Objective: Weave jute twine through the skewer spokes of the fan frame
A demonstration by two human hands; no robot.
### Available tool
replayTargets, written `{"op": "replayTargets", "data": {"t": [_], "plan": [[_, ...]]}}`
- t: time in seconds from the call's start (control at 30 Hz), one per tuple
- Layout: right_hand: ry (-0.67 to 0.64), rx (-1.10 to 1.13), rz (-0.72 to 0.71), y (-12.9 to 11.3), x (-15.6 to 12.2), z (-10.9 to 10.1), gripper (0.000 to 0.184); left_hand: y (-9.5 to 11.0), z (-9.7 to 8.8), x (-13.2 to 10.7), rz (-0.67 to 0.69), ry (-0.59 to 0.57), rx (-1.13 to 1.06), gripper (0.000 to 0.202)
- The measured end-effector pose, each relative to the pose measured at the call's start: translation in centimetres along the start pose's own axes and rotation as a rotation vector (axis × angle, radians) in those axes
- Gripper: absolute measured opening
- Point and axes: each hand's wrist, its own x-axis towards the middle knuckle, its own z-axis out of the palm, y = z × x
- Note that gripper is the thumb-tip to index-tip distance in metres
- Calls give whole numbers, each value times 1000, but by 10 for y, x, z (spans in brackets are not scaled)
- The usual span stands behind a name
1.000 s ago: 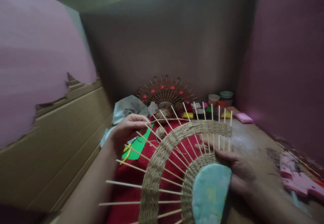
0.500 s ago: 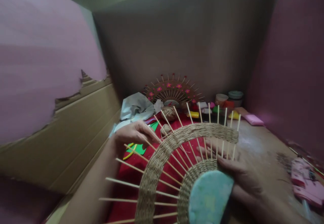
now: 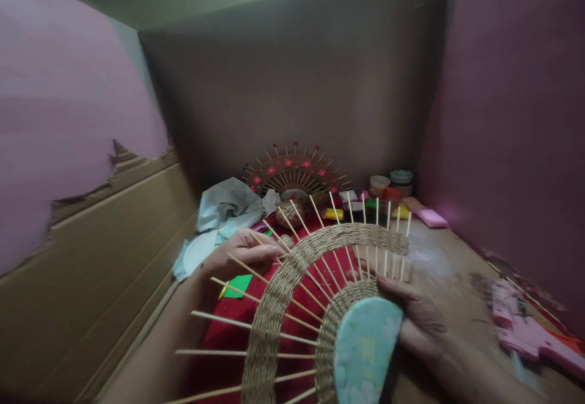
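A half-round woven fan (image 3: 262, 331) of twine bands on thin sticks, with a pale blue half-disc at its centre, fills the lower middle of the head view. My right hand (image 3: 418, 315) grips it from the right, thumb in front by the inner band and fingers behind the sticks. At the outer band's upper left edge is my left hand (image 3: 253, 255), its fingers pinched together among the stick ends. What sits between those fingertips I cannot make out. Just behind the fan lies a ball of twine (image 3: 290, 214), and a smaller twine ball is partly hidden.
Against the back wall stands a finished fan with pink flowers (image 3: 289, 164). Colourful clay packets (image 3: 333, 214) and lidded tubs (image 3: 401, 178) lie to its right. A pink glue gun (image 3: 521, 325) rests at far right; crumpled grey cloth (image 3: 231, 203) and torn cardboard (image 3: 114, 251) are left.
The view has turned slightly right, so the background sits further left. My left hand's fingers have drawn together against the outer band's edge. My right hand keeps its hold on the fan.
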Motion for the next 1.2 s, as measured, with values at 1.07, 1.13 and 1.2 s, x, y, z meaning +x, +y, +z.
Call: {"op": "replayTargets", "data": {"t": [1.07, 1.13, 1.2], "plan": [[70, -24, 53, -1, -11, 0, 23, 6, -8, -4, 164, 12, -256, 26], [53, -21, 41, 0, -11, -1, 23, 8, -9, -5, 149, 10, -186, 23], [33, -24, 37, 1, -11, -2, 23, 10, -12, -7, 132, 1, -94, 21]]}}
